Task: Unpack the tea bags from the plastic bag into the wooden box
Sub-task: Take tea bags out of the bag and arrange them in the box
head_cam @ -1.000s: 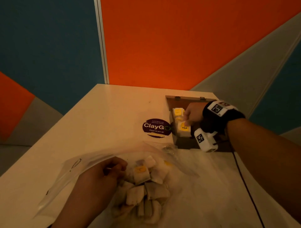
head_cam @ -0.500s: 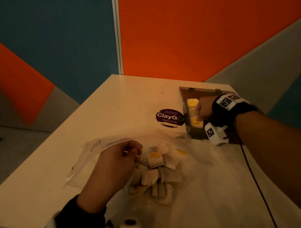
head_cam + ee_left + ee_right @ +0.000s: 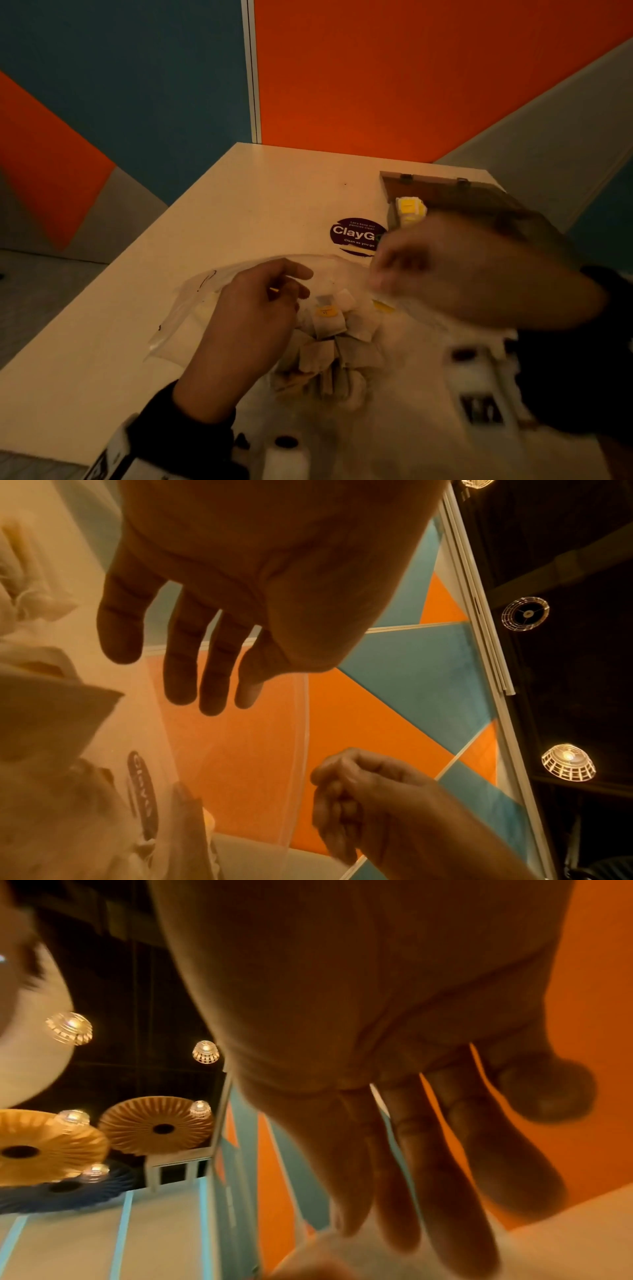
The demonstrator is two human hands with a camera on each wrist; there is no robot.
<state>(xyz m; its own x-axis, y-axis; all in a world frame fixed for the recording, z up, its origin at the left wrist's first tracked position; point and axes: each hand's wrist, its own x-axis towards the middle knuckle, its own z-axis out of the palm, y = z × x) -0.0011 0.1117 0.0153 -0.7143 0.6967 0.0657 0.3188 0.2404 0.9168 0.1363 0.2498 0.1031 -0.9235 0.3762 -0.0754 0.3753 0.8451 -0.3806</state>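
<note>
A clear plastic bag lies on the white table with a heap of tea bags inside. My left hand pinches the bag's raised upper lip and holds the mouth apart, its other fingers nearly straight. My right hand is blurred, hovering at the bag's mouth with relaxed fingers and nothing in them. Behind it stands the wooden box, lid up, with yellow-labelled tea bags upright in its left end. The hand hides the rest of the box.
A round purple ClayGo sticker is stuck to the table between bag and box. The table's left edge drops to grey floor. Orange and blue wall panels stand right behind the table.
My right hand has left the wooden box and swung down and left to the bag's mouth, empty. My left hand stays at the bag's lip, its index finger now straighter.
</note>
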